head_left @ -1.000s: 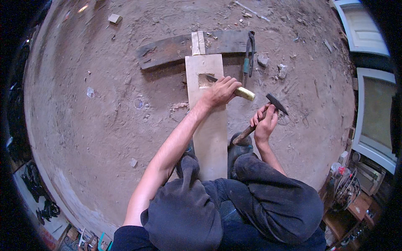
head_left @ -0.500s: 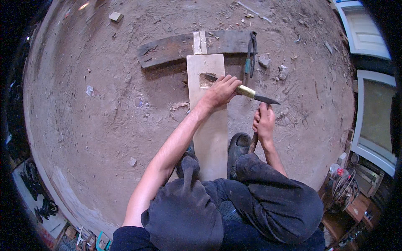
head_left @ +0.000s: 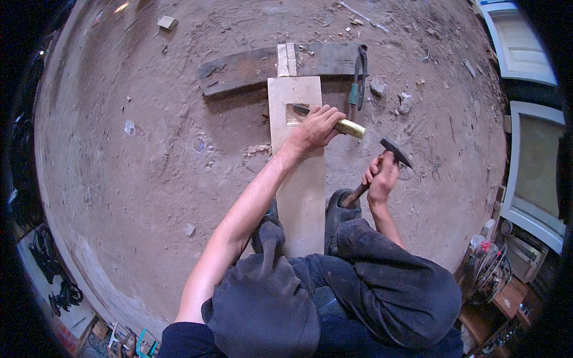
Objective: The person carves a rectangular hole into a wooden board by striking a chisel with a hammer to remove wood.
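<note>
A pale wooden board (head_left: 300, 191) runs away from me between my feet, with a rough rectangular recess (head_left: 293, 118) cut near its far end. My left hand (head_left: 319, 128) is closed round a chisel (head_left: 352, 128) with a yellowish handle; the blade slants left into the recess. To the right of the board, my right hand (head_left: 382, 176) grips a hammer (head_left: 396, 153) by its wooden handle, close under the dark head. The hammer head is a little apart from the chisel's handle end.
The board's far end rests by a dark, weathered plank (head_left: 239, 73) on the dirt floor. Pincers (head_left: 357, 83) with a teal grip lean on that plank's right end. Stones (head_left: 404, 103) lie nearby. White-framed panels (head_left: 537, 173) and a cluttered shelf (head_left: 507, 292) stand at the right.
The hammer has drawn back from the chisel's handle end, to the right and slightly down, and its head has turned. My left hand and the chisel have hardly moved.
</note>
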A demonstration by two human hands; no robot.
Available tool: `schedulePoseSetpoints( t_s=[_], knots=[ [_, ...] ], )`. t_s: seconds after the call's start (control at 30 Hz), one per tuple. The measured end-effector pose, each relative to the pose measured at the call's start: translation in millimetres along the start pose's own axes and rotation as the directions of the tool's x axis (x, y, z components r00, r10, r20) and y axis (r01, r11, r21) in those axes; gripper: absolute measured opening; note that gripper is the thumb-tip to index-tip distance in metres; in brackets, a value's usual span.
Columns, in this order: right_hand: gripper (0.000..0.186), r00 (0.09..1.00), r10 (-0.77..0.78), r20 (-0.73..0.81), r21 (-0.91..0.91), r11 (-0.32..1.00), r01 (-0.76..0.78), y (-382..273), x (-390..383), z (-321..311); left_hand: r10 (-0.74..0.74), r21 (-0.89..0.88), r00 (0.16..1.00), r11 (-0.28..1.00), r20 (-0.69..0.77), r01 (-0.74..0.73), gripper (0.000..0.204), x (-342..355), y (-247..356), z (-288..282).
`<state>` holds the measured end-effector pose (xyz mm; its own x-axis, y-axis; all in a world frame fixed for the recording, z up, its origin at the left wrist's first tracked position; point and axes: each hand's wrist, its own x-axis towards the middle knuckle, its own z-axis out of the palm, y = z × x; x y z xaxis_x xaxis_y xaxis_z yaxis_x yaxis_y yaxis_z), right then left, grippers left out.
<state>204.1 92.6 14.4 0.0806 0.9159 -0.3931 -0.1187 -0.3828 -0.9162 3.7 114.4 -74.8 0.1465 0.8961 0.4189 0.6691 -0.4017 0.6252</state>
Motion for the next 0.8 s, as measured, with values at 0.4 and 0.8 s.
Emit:
schedulePoseSetpoints(
  t_s=[0.4, 0.8],
  knots=[
    [0.045, 0.978, 0.053, 0.202, -0.041, 0.998, -0.045, 5.8, 4.6, -10.2, -0.029, -0.018, 0.999, 0.999, -0.037, 0.029, 0.039, -1.3, 0.9, -4.4],
    [0.056, 0.971, 0.046, 0.235, -0.282, 0.959, 0.023, 26.7, -7.8, -41.7, 0.118, -0.067, 0.993, 0.991, 0.023, -0.116, 0.034, -19.4, 0.6, -1.8]
  ],
)
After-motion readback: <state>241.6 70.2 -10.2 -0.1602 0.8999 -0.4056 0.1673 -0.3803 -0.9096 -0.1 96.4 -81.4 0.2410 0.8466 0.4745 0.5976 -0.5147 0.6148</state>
